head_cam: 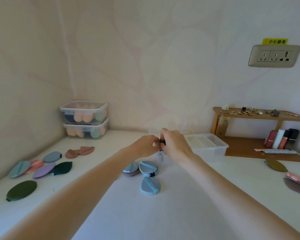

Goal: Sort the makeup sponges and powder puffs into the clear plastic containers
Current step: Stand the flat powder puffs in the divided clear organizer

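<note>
My left hand (145, 147) and my right hand (176, 144) meet above the middle of the white table, both pinching a small dark green puff (162, 142) that is mostly hidden by the fingers. Right behind them stands a clear plastic container (213, 149) with its lid on. Three blue puffs (150, 185) lie on the table just below my hands. Several puffs in blue, purple, pink and dark green (42, 168) lie at the left, with a brown pair (80, 151) behind them. Two stacked lidded containers (84, 118) with sponges stand in the back left corner.
A wooden shelf (260, 134) with jewellery and lipsticks stands at the back right. An olive puff (275, 164) and pink and brown puffs (298, 184) lie at the right edge. A large dark green puff (22, 190) lies front left. A wall socket (274, 56) is above.
</note>
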Motion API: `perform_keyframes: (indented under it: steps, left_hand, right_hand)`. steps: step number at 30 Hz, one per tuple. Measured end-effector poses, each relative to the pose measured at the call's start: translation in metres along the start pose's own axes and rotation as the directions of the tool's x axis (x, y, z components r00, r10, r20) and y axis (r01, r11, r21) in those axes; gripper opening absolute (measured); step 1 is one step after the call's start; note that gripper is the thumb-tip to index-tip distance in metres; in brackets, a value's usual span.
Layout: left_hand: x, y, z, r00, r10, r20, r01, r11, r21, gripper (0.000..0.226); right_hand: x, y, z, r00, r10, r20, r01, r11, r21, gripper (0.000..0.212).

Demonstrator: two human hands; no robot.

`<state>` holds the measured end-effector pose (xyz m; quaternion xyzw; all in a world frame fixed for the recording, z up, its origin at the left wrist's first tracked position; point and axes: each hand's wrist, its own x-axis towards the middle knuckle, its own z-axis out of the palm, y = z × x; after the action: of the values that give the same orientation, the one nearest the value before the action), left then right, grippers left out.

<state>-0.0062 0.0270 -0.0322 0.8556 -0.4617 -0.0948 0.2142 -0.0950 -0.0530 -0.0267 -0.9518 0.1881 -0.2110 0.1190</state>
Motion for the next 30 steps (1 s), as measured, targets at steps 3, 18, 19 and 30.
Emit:
perform_keyframes:
  steps: [3, 18, 19, 30]
  left_hand:
    - [0.0, -0.002, -0.001, 0.999, -0.007, -0.036, 0.007, 1.0, -0.009, 0.03]
    - [0.0, -0.001, -0.002, 1.0, 0.015, -0.001, -0.015, 1.0, -0.025, 0.029]
    - [0.001, -0.002, -0.002, 1.0, 0.023, -0.004, -0.023, 1.0, -0.006, 0.028]
    - [0.002, -0.008, -0.005, 0.999, 0.044, 0.022, -0.043, 0.998, -0.054, 0.027]
  right_hand:
    - [0.005, 0.002, 0.0, 0.997, 0.018, 0.077, -0.022, 0.999, 0.047, 0.018]
    - [0.002, 0.01, -0.007, 0.999, -0.034, -0.035, 0.036, 0.997, 0.071, 0.024]
    - [-0.005, 0.008, -0.011, 0.994, -0.068, -0.083, 0.075, 0.994, 0.079, 0.023]
    - [-0.045, -0.007, 0.016, 0.884, -0.134, 0.447, 0.108, 0.991, 0.084, 0.038]
